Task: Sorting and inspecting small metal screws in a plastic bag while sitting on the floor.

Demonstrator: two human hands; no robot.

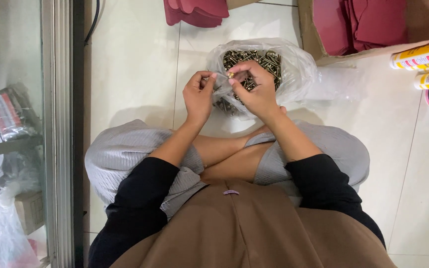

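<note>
While sitting cross-legged on a pale tiled floor (140,59), a person seen from above works with both hands over an open clear plastic bag heaped with dark brass-coloured metal screws (266,59). The bag rests on the floor just beyond the person's crossed legs. The left hand (198,97) has its fingers (205,79) pressed together around what looks like a small clear plastic pouch (220,85), though it is too faint to be sure. The right hand (258,89) pinches a small brass-coloured screw (230,75) between thumb and forefinger, just beside the left hand's fingertips and directly above the heap.

As a judgement, the main risk is the tiny screw slipping from the pinch, since the grip is only at the fingertips; it would likely fall back into the bag or skitter across the smooth tiles. The sharp screw points could also prick a finger or puncture the thin plastic.

Nearby, folded dark red cloth pieces (197,12) lie at the top. A brown cardboard box holding more red pieces (309,34) sits at upper right, touching the bag's edge. Yellow and red tubes (423,57) lie at far right. A metal-framed glass door (58,124) runs along the left. Nothing blocks the hands.
</note>
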